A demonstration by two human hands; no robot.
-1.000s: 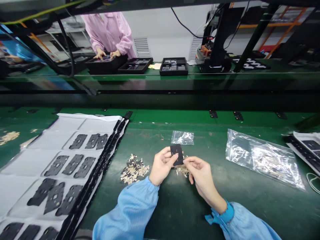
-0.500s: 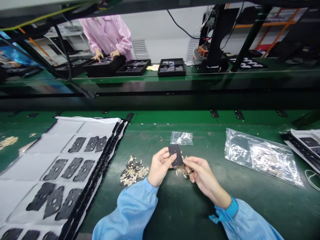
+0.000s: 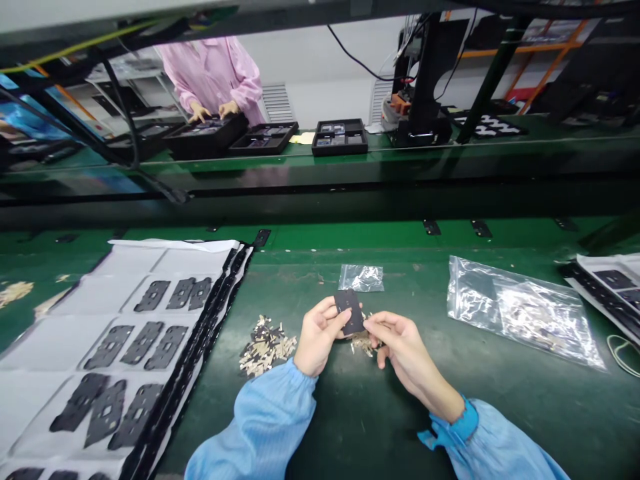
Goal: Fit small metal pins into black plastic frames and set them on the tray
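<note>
My left hand [image 3: 317, 337] holds a flat black plate [image 3: 349, 308] upright, thumb pressed on its face and fingers behind it. At the plate's lower right edge is my right hand [image 3: 400, 343], thumb and forefinger pinched together. What sits in that pinch, if anything, is too small to make out. Behind both hands a heap of small metal pieces [image 3: 361, 345] lies on the green table, partly hidden. To the left of my left hand is another pile of small black and gold-coloured pieces [image 3: 267, 348].
A white compartmented tray [image 3: 135, 260] with several black plates stands at left. A small clear bag [image 3: 361, 278] lies beyond my hands, a larger bag of parts [image 3: 525, 313] to the right. Across the bench a person in pink [image 3: 213, 77] works at black trays [image 3: 340, 137].
The view has shifted slightly. My left hand keeps its grip on the black plate, and my right fingertips stay at its edge with hardly any movement.
</note>
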